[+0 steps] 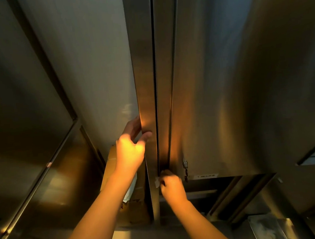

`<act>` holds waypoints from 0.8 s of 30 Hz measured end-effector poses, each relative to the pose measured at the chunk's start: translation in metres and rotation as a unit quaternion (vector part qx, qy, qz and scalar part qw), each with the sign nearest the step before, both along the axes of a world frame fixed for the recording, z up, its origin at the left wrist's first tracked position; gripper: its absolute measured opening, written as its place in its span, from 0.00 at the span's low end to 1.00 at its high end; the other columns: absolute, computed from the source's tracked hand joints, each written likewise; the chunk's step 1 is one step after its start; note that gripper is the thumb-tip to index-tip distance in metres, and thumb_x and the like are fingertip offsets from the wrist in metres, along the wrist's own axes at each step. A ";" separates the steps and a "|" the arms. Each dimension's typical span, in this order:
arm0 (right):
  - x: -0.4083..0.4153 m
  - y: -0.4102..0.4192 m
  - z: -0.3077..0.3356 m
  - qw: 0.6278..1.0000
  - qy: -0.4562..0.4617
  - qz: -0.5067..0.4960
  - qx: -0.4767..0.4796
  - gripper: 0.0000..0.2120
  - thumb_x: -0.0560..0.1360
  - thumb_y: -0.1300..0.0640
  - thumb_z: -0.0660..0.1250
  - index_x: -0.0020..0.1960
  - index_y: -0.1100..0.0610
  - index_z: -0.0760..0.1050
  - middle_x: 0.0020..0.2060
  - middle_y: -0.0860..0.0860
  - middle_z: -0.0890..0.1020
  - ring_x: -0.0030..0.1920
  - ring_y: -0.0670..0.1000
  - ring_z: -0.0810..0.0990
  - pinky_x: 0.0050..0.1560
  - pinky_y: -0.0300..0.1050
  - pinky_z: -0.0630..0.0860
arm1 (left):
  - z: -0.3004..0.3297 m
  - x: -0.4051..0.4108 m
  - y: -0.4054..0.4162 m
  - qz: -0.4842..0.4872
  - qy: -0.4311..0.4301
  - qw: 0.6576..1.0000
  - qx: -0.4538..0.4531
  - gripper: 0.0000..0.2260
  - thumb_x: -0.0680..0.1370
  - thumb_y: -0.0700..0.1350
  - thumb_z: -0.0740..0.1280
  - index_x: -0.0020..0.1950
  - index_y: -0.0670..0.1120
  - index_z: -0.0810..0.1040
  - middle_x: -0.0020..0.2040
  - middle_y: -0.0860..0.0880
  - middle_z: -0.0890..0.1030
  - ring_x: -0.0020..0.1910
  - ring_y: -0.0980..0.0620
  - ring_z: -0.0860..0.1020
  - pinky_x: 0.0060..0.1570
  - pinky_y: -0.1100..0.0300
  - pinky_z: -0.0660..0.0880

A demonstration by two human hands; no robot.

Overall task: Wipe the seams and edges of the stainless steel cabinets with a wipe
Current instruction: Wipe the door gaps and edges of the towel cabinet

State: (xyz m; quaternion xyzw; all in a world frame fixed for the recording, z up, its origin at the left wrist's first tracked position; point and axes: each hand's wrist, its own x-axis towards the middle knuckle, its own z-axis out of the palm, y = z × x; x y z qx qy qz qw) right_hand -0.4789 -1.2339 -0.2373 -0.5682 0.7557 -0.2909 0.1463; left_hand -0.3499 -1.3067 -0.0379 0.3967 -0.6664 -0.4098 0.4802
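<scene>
While left hand [131,151] grips door edge [146,101], right hand [172,187] pinches wipe [157,182]

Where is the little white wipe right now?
In the head view, low and just right of centre: the wipe is pinched in the right hand at the bottom of the dark seam between the cabinets.

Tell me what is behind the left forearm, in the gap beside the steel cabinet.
Behind the left forearm stands a brown cardboard box, wedged beside the cabinet edge that the left hand grips. Something pale and bag-like lies against it. The arm covers the rest.
</scene>
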 end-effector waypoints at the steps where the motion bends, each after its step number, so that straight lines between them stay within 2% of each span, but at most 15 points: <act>1: 0.000 0.001 0.004 1.000 0.008 -0.002 -0.018 0.09 0.76 0.65 0.67 0.52 0.59 0.84 0.53 0.53 0.84 0.53 0.55 0.84 0.55 0.41 0.78 | 0.000 0.001 0.000 -0.001 -0.002 1.000 -0.001 0.24 0.77 0.36 0.75 0.71 0.49 0.77 0.63 0.56 0.84 0.64 0.63 0.79 0.68 0.64 0.73; 3: -0.004 0.005 0.019 0.997 0.020 -0.024 -0.063 0.07 0.73 0.66 0.70 0.48 0.58 0.84 0.49 0.53 0.84 0.49 0.54 0.85 0.52 0.39 0.76 | 0.000 0.000 0.001 -0.002 0.002 1.000 0.002 0.25 0.76 0.36 0.75 0.72 0.49 0.77 0.63 0.55 0.83 0.64 0.64 0.79 0.67 0.68 0.73; 5: -0.006 0.011 0.045 0.990 0.011 -0.052 -0.133 0.06 0.70 0.66 0.75 0.43 0.56 0.84 0.43 0.50 0.84 0.43 0.44 0.82 0.48 0.28 0.71 | -0.001 0.000 0.002 0.000 0.007 1.000 0.005 0.26 0.77 0.36 0.74 0.73 0.51 0.76 0.64 0.56 0.83 0.64 0.67 0.78 0.64 0.72 0.72; 7: -0.004 0.020 0.085 0.979 -0.015 -0.051 -0.196 0.10 0.69 0.68 0.77 0.40 0.53 0.84 0.39 0.43 0.81 0.41 0.37 0.79 0.47 0.23 0.68 | -0.002 0.001 0.001 -0.001 0.009 1.000 0.010 0.27 0.77 0.37 0.74 0.74 0.54 0.75 0.65 0.58 0.82 0.65 0.67 0.78 0.65 0.70 0.71; 8: -0.003 0.025 0.108 0.971 -0.028 -0.040 -0.233 0.12 0.68 0.69 0.77 0.39 0.52 0.83 0.39 0.42 0.81 0.42 0.36 0.80 0.46 0.25 0.69 | -0.003 0.001 0.001 -0.001 0.009 1.000 0.013 0.28 0.77 0.37 0.74 0.74 0.55 0.75 0.65 0.58 0.82 0.65 0.65 0.77 0.67 0.67 0.72; 11: -0.001 0.033 0.180 0.929 -0.044 -0.020 -0.367 0.11 0.69 0.73 0.76 0.39 0.58 0.83 0.39 0.48 0.83 0.43 0.45 0.83 0.45 0.37 0.76 | -0.006 0.000 0.000 0.000 0.008 1.000 0.015 0.29 0.77 0.38 0.74 0.75 0.58 0.74 0.66 0.60 0.82 0.68 0.61 0.77 0.72 0.56 0.73; 14: -0.009 0.037 0.250 0.880 -0.003 -0.025 -0.474 0.07 0.71 0.72 0.77 0.42 0.62 0.85 0.41 0.52 0.84 0.44 0.49 0.84 0.47 0.41 0.78 | -0.008 -0.002 0.000 0.003 0.023 1.000 0.015 0.29 0.77 0.37 0.74 0.75 0.57 0.75 0.66 0.60 0.81 0.69 0.59 0.77 0.73 0.50 0.72; 19: -0.021 0.021 0.314 0.836 0.089 0.008 -0.541 0.05 0.74 0.70 0.76 0.50 0.66 0.84 0.48 0.56 0.85 0.49 0.52 0.84 0.50 0.45 0.81 | -0.007 -0.002 0.000 0.010 0.019 0.999 0.025 0.28 0.78 0.38 0.74 0.76 0.55 0.75 0.67 0.56 0.82 0.70 0.57 0.76 0.73 0.55 0.70; 22: -0.020 -0.008 0.305 0.835 0.174 0.010 -0.522 0.08 0.75 0.69 0.75 0.53 0.67 0.83 0.51 0.59 0.84 0.51 0.55 0.84 0.54 0.45 0.82 | -0.009 -0.002 -0.001 0.002 0.017 1.000 0.018 0.29 0.78 0.38 0.74 0.76 0.56 0.74 0.66 0.56 0.82 0.69 0.58 0.76 0.72 0.60 0.71; 24: -0.017 -0.023 0.284 0.831 0.241 0.004 -0.501 0.06 0.76 0.70 0.73 0.53 0.67 0.84 0.51 0.61 0.85 0.51 0.58 0.84 0.58 0.47 0.81 | -0.011 -0.001 -0.004 -0.003 0.017 1.000 0.013 0.29 0.78 0.38 0.75 0.76 0.56 0.74 0.67 0.57 0.82 0.68 0.61 0.76 0.69 0.68 0.69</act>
